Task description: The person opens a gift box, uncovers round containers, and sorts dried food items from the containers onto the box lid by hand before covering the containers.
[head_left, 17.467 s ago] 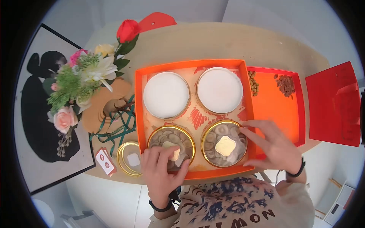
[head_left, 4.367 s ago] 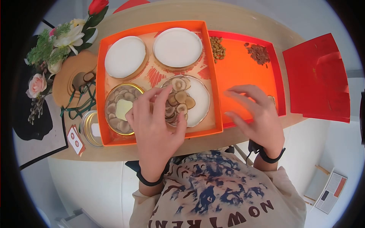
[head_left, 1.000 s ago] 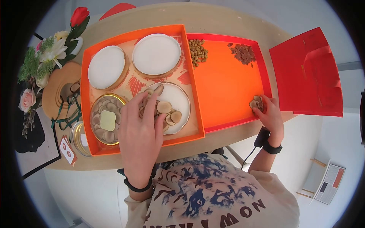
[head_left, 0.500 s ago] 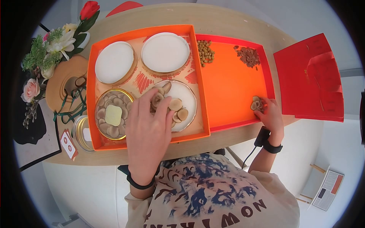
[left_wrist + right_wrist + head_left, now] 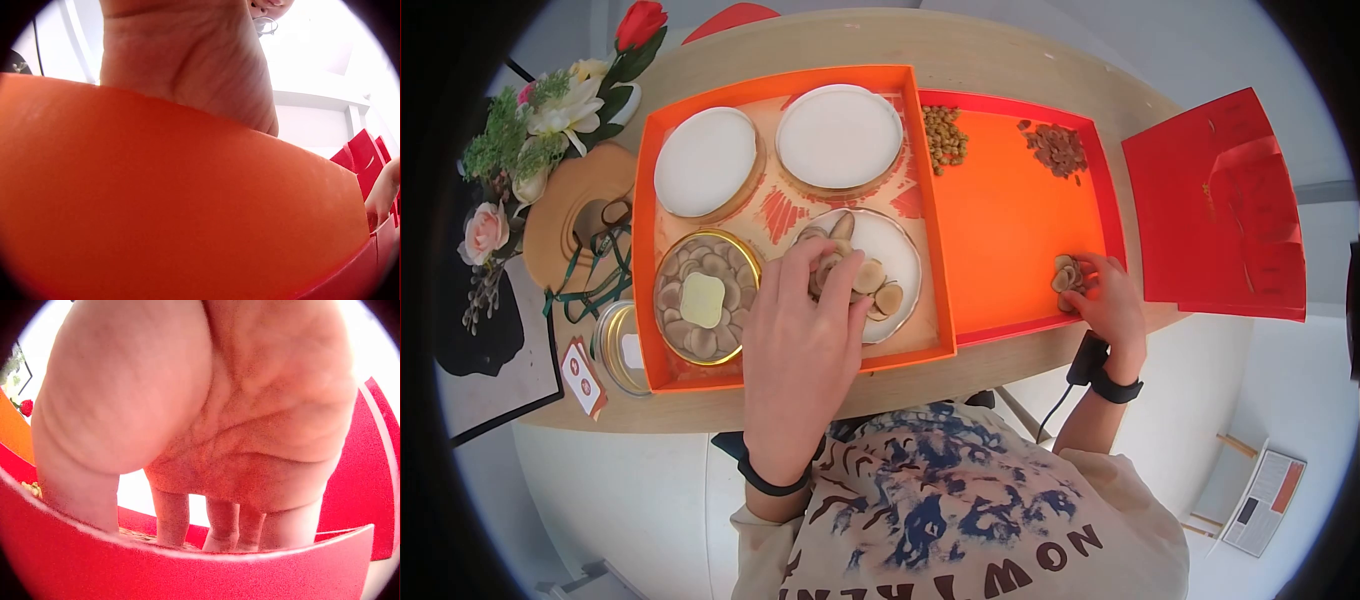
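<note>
My left hand (image 5: 828,272) reaches into the orange box (image 5: 643,250), fingers curled down onto round dried slices (image 5: 887,298) on a white gold-rimmed dish (image 5: 902,248); the thumb is hidden. The left wrist view shows only the palm (image 5: 194,56) above the box's orange wall (image 5: 175,206). My right hand (image 5: 1083,280) sits at the right end of the red tray (image 5: 1010,230), fingertips touching a small pile of slices (image 5: 1064,274). In the right wrist view its fingers (image 5: 220,525) point straight down behind the tray wall (image 5: 187,569).
The box also holds a gold tin of slices (image 5: 675,290) and two white-lidded tins (image 5: 705,162) (image 5: 838,137). Yellowish pellets (image 5: 945,135) and brown bits (image 5: 1055,148) lie at the tray's far edge. A red lid (image 5: 1220,210), flowers (image 5: 540,110) and a gold lid (image 5: 622,345) surround them.
Over the last second my left hand has drawn the slices on the dish closer together. My right hand has stayed at the small pile, shifting only slightly.
</note>
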{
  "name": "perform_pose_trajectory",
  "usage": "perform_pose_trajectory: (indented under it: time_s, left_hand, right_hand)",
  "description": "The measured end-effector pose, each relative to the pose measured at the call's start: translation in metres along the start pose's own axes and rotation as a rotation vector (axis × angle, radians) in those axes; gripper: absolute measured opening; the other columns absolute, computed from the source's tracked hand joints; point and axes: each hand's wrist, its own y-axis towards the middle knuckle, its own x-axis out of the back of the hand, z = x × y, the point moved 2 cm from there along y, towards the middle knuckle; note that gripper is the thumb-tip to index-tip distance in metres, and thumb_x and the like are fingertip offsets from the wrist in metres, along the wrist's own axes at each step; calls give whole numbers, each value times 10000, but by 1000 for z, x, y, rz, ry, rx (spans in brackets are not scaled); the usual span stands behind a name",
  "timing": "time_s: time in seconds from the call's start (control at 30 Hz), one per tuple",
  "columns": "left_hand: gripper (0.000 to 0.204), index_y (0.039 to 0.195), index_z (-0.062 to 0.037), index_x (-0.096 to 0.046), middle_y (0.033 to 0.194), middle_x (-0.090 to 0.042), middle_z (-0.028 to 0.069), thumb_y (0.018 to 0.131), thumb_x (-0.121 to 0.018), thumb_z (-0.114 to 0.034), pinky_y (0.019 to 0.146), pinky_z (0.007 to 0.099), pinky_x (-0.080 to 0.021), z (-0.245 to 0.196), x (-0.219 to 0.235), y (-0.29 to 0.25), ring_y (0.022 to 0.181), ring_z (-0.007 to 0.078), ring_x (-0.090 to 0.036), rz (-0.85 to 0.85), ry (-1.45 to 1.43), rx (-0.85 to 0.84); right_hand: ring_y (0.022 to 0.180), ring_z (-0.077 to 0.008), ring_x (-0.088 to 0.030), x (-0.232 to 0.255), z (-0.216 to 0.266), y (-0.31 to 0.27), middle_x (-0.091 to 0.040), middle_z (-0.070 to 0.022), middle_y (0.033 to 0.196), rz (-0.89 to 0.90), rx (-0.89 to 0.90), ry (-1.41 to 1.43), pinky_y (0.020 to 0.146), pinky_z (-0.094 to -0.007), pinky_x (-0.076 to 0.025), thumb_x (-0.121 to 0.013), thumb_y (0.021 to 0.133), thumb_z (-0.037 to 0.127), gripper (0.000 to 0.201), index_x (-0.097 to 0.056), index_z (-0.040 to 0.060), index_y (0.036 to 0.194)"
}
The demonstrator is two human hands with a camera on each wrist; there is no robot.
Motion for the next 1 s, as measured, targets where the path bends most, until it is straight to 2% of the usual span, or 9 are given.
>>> perform_pose_trajectory:
  time_s: [0.23,0.33,0.47,0.57,0.83,0.9,1.0]
  left_hand:
    - [346,1166,-36,-642,1195,-586,109,839,-743,-83,836,410,-514,1,0,-1,1023,302,-602,-2,-10,-8]
    - [353,1176,-37,-645,1198,-589,113,840,-742,-84,842,410,-513,1,0,-1,1027,306,-602,-5,3,-11]
    - [358,1182,-37,-647,1202,-591,117,839,-740,-82,858,415,-509,1,2,-2,1039,310,-604,-10,7,-14]
    - [365,1183,-38,-647,1202,-592,118,833,-742,-79,868,421,-505,2,3,-4,1045,312,-605,-16,11,-17]
    - [461,1222,-37,-637,1222,-587,122,787,-777,-98,855,427,-499,6,5,-5,1029,307,-605,-18,32,-27]
    - [520,1258,-36,-619,1247,-580,123,776,-795,-124,859,425,-498,4,7,-4,1023,306,-605,-5,9,-3]
    - [554,1270,-35,-596,1280,-543,120,770,-801,-159,897,424,-493,3,6,-6,1069,306,-579,31,67,21]
  right_hand:
    - [980,-311,-676,-18,16,0,-626,-166,1100,28,151,-5,829,-376,-577,-795,724,10,498,-640,12,1198]
    - [951,-357,-660,-26,41,-5,-633,-180,1063,88,277,-19,812,-413,-556,-792,717,55,464,-647,16,1157]
    - [968,-356,-662,-41,69,-9,-630,-188,1074,169,358,46,819,-425,-554,-796,725,60,452,-643,12,1147]
    - [956,-364,-662,-51,81,-10,-625,-191,1068,138,464,35,815,-423,-556,-801,732,66,444,-641,9,1142]
    - [936,-339,-655,-52,84,-14,-592,-163,1116,212,482,166,819,-410,-559,-778,796,69,421,-624,23,1185]
    - [932,-314,-659,-44,85,-17,-593,-145,1118,94,528,156,796,-383,-566,-753,833,69,386,-634,41,1199]
    - [933,-290,-662,-27,102,-24,-596,-137,1116,26,547,191,759,-361,-564,-737,854,75,346,-644,49,1186]
